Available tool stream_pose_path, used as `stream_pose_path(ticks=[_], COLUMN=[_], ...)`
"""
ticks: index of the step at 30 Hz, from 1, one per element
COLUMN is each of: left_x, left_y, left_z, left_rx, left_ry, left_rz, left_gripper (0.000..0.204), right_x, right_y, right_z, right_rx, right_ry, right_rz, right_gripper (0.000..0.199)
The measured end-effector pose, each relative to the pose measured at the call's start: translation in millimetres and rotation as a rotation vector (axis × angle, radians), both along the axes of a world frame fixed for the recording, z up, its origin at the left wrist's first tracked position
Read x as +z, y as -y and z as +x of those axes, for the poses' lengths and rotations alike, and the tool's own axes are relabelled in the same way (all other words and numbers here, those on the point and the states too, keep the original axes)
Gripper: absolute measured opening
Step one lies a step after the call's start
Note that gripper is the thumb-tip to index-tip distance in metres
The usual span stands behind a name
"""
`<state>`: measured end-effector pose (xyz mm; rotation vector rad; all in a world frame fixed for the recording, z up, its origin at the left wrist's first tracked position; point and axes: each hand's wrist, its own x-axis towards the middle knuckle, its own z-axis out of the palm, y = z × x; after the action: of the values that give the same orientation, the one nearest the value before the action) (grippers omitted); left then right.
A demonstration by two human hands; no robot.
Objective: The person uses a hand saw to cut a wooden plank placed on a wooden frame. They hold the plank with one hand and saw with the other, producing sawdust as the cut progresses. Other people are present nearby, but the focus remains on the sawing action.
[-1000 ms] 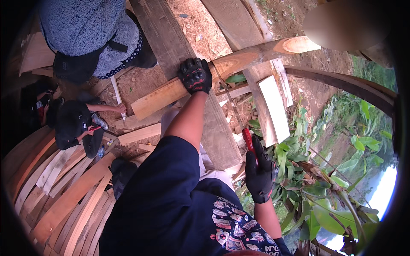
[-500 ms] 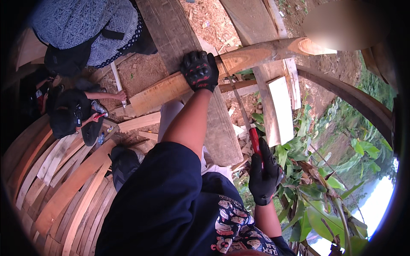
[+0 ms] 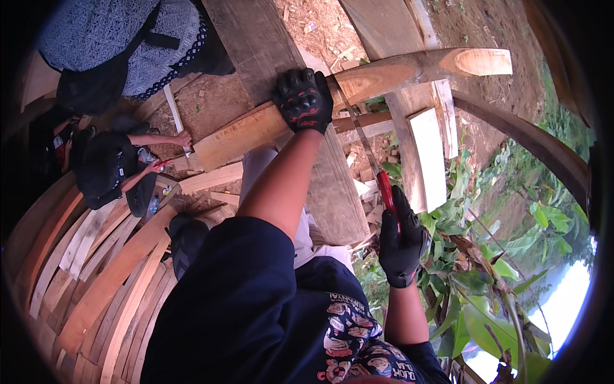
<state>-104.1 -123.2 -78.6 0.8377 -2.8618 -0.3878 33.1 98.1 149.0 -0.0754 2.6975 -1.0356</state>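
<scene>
My left hand (image 3: 303, 102), in a black glove with red trim, is closed over the curved wooden plank (image 3: 377, 75) and presses it onto a wide dark board (image 3: 332, 192). In my right hand (image 3: 403, 240), also gloved in black, is the red handle of a hand saw (image 3: 364, 144). The long thin blade runs up and left to the plank, just right of my left hand, and crosses its edge there. Where the teeth meet the wood is too fine to make out.
At the left, a crouching person in dark clothes (image 3: 105, 169) reaches one hand to the plank's left end. Another person in a patterned garment (image 3: 121, 51) is at the upper left. Curved timbers (image 3: 109, 281) are stacked lower left; leafy plants (image 3: 480, 301) grow at right.
My right hand and the saw have slid forward, up along the blade's line. My left hand stays on the plank. The crouching person's red-tool hand has moved closer to the plank's end.
</scene>
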Motion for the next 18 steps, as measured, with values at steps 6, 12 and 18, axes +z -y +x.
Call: stream_pose_path(ticks=[6,12,18], left_x=[-7,1,0], left_y=[1,0,2], left_z=[-1,-1,-1], left_rx=[-0.011,-0.014,-0.003], left_ry=[-0.027,0.024,0.037], left_rz=[-0.041,0.0,0.015], left_gripper=[0.035,0.035,0.037], right_x=[2,-2,8], right_y=[6,0,0], right_z=[8,3,-4], right_rx=[-0.087,-0.064,-0.19], right_ry=[0.092,0.011,0.207], right_rz=[-0.021,-0.001,-0.075], right_gripper=[0.044,0.043,0.043])
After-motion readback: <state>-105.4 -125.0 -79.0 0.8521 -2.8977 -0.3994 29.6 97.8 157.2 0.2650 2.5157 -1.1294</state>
